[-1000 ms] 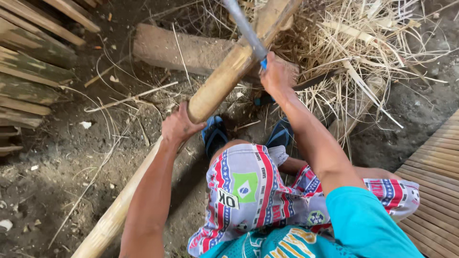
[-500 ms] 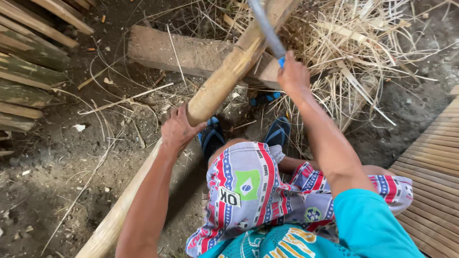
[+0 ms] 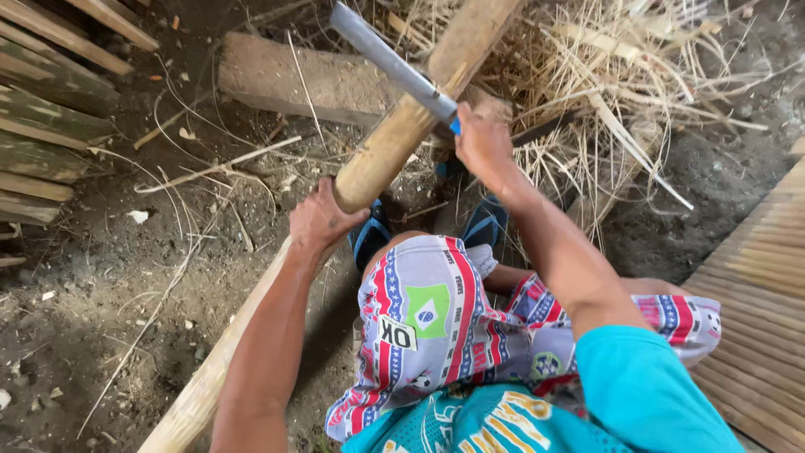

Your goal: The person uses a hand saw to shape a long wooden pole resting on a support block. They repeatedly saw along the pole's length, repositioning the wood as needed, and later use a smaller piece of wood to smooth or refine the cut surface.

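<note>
- My left hand [image 3: 317, 220] wraps tight around the smooth, round bamboo pole [image 3: 381, 151], which slants across the dirt ground [image 3: 109, 277].
- My right hand [image 3: 482, 143] grips the blue-handled knife [image 3: 394, 63]; its flat grey blade rests on the pole.
- Dry, stringy shavings [image 3: 637, 75] lie beyond.

A rough rectangular block [image 3: 310, 80] is lying on the dirt ground [image 3: 109, 277] at the top. A heap of dry straw-like shavings [image 3: 637, 75] is being spread over the upper right. Split bamboo slats [image 3: 42, 126] are being stacked at the left edge, and a woven slatted mat [image 3: 763, 302] is being shown at the right. Blue sandals [image 3: 486, 222] are being worn, along with patterned shorts [image 3: 444, 327] and a turquoise shirt [image 3: 637, 394]
</note>
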